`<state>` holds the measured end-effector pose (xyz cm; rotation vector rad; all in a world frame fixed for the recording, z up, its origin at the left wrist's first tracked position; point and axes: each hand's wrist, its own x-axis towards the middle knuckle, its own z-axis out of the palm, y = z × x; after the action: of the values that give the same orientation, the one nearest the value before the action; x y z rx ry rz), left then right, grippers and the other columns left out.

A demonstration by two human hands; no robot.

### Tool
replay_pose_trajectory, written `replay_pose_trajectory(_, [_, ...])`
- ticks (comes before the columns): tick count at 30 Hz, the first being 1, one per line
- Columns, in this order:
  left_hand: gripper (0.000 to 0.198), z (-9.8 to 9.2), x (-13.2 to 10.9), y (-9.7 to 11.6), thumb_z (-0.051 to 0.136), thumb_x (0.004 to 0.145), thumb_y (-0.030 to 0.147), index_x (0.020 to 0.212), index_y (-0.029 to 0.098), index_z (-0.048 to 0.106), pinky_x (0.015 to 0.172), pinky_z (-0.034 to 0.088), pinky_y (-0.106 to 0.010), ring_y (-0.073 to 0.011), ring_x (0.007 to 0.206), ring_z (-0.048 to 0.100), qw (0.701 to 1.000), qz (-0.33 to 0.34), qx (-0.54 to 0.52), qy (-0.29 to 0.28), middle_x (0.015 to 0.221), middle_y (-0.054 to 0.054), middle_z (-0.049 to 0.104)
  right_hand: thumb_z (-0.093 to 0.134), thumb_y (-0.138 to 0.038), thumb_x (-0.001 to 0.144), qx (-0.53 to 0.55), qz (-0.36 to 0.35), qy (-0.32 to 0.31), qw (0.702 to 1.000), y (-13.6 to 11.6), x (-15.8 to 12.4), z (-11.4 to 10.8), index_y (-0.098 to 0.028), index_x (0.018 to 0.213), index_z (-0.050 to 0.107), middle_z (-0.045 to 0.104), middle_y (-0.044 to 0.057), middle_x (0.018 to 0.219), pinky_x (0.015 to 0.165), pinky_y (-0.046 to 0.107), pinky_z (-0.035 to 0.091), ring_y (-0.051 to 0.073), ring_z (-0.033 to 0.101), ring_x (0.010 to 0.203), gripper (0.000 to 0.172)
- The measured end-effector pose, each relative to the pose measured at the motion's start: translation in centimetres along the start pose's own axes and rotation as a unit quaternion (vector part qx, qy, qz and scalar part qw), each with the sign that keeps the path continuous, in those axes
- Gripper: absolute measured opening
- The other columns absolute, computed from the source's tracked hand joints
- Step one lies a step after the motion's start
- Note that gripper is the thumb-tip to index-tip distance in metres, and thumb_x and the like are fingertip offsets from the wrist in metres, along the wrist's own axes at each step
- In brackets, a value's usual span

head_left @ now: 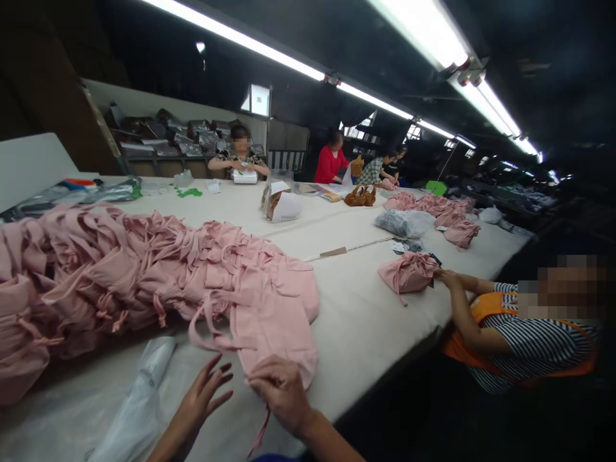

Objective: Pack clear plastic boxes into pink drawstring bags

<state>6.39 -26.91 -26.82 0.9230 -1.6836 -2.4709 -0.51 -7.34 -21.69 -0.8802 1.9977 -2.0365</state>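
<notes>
The right hand (282, 390) pinches a pink bag (279, 321). The left hand (203, 396), fingers spread, holds nothing. Far right, a tag (441, 228) is too small to read.

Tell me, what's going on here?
The person's right grip pinches a pink bag at its near edge, a cord dangling below; the left grip is open beside it. More pink bags lie heaped on the table to the left. To the right, a co-worker's hand is at another pink bag.

Left hand (202, 393) splays while right hand (283, 390) pinches.
</notes>
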Motion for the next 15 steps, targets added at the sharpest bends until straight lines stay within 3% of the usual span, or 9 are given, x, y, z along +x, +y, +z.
replay_pose_trajectory(1, [0.088, 1.0, 0.2, 1.0, 0.073, 0.068, 0.067, 0.136, 0.021, 0.043, 0.099, 0.053, -0.047, -0.0343, 0.129, 0.052, 1.000, 0.019, 0.020, -0.011, 0.137, -0.018, 0.056, 0.076, -0.035, 0.081, 0.023, 0.025, -0.019, 0.999, -0.6, -2.1, 0.8, -0.021, 0.086, 0.080, 0.074, 0.007, 0.085, 0.073, 0.028, 0.053, 0.019, 0.069, 0.081, 0.015])
replay_pose_trajectory(4, [0.068, 3.0, -0.1, 2.5, 0.061, 0.076, 0.060, 0.126, 0.015, 0.050, 0.113, 0.037, -0.048, -0.0336, 0.132, 0.048, 0.980, 0.090, 0.170, 0.052, 0.134, -0.019, 0.056, 0.074, -0.041, 0.082, 0.038, 0.117, -0.015, 0.992, -1.0, -5.3, 2.5, -0.018, 0.079, 0.079, 0.071, 0.007, 0.078, 0.067, 0.028, 0.052, 0.018, 0.066, 0.071, 0.024])
replay_pose_trajectory(6, [0.060, 4.2, -0.9, 2.7, 0.055, 0.079, 0.058, 0.120, 0.015, 0.051, 0.111, 0.037, -0.048, -0.0330, 0.122, 0.054, 0.967, 0.139, 0.206, 0.051, 0.124, -0.018, 0.060, 0.077, -0.040, 0.076, -0.022, 0.156, 0.026, 0.987, -0.6, -5.2, 2.6, -0.016, 0.093, 0.076, 0.067, 0.006, 0.082, 0.064, 0.028, 0.052, 0.016, 0.061, 0.066, 0.030])
replay_pose_trajectory(9, [0.052, 5.9, -2.6, 3.1, 0.047, 0.086, 0.057, 0.118, 0.017, 0.052, 0.099, 0.046, -0.043, -0.0282, 0.104, 0.061, 0.956, 0.202, 0.212, 0.016, 0.113, -0.012, 0.063, 0.086, -0.029, 0.059, -0.133, 0.144, 0.031, 0.980, -0.7, -3.4, 2.0, -0.021, 0.130, 0.061, 0.060, 0.005, 0.101, 0.067, 0.028, 0.052, 0.013, 0.054, 0.068, 0.076])
replay_pose_trajectory(10, [0.051, 6.3, -3.0, 3.3, 0.047, 0.087, 0.057, 0.118, 0.017, 0.052, 0.097, 0.047, -0.041, -0.0273, 0.102, 0.062, 0.951, 0.221, 0.215, 0.007, 0.111, -0.012, 0.063, 0.086, -0.027, 0.057, -0.147, 0.128, 0.015, 0.981, -0.9, -2.8, 1.8, -0.023, 0.135, 0.057, 0.058, 0.004, 0.105, 0.069, 0.028, 0.052, 0.012, 0.054, 0.071, 0.083])
replay_pose_trajectory(12, [0.050, 6.8, -3.4, 3.8, 0.048, 0.089, 0.056, 0.120, 0.017, 0.052, 0.095, 0.048, -0.038, -0.0263, 0.103, 0.063, 0.941, 0.254, 0.223, -0.018, 0.112, -0.011, 0.064, 0.082, -0.024, 0.061, -0.143, 0.106, -0.009, 0.984, -1.6, -1.8, 1.7, -0.023, 0.131, 0.059, 0.057, 0.003, 0.104, 0.068, 0.025, 0.050, 0.011, 0.054, 0.072, 0.073])
replay_pose_trajectory(15, [0.051, 6.3, -3.0, 3.9, 0.064, 0.082, 0.050, 0.121, 0.019, 0.051, 0.095, 0.048, -0.035, -0.0252, 0.103, 0.064, 0.931, 0.272, 0.234, -0.069, 0.113, -0.009, 0.066, 0.071, -0.021, 0.067, -0.134, 0.111, -0.007, 0.985, -2.5, -1.0, 1.9, -0.018, 0.104, 0.067, 0.059, -0.001, 0.086, 0.060, 0.021, 0.044, 0.010, 0.053, 0.066, 0.037])
